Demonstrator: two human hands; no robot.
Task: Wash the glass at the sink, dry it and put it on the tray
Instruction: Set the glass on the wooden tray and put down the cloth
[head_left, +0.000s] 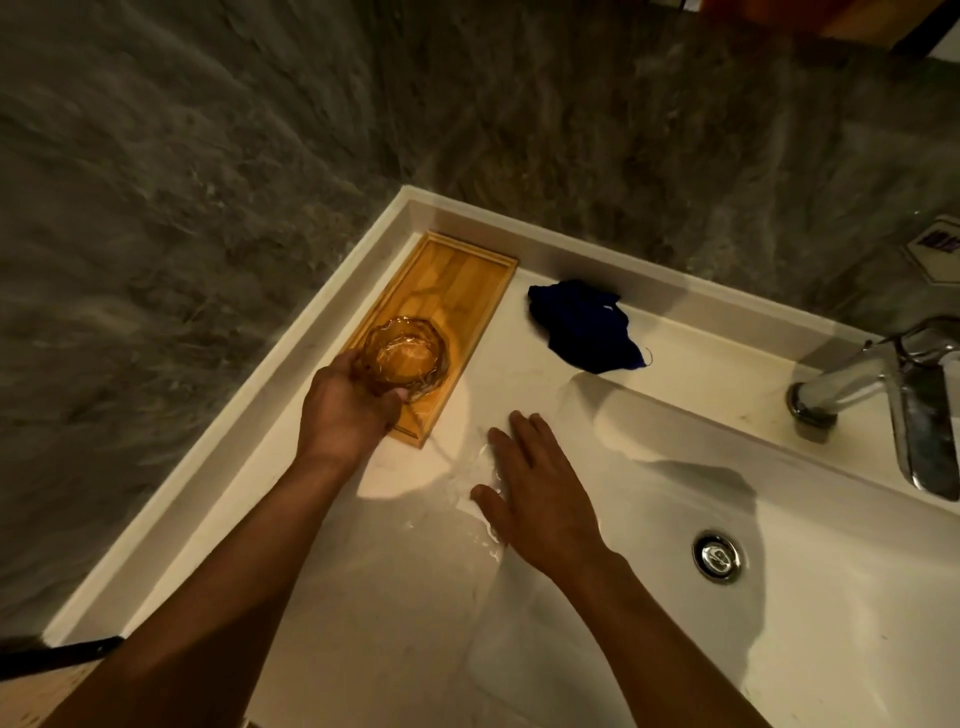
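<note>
An amber ribbed glass (408, 356) stands upright over the near end of a wooden tray (457, 275), which lies in the left back corner of the white counter. My left hand (345, 410) grips the glass from its near side, fingers curled round the wall. Whether the glass rests on the tray or hangs just above it, I cannot tell. My right hand (540, 493) lies flat with straight fingers on the wet counter at the left rim of the sink basin (649, 431).
A crumpled dark blue cloth (584, 325) lies on the counter to the right of the tray. A chrome tap (883, 395) stands at the right, above the basin. The drain (718, 556) sits in the basin floor. Grey stone walls close the corner.
</note>
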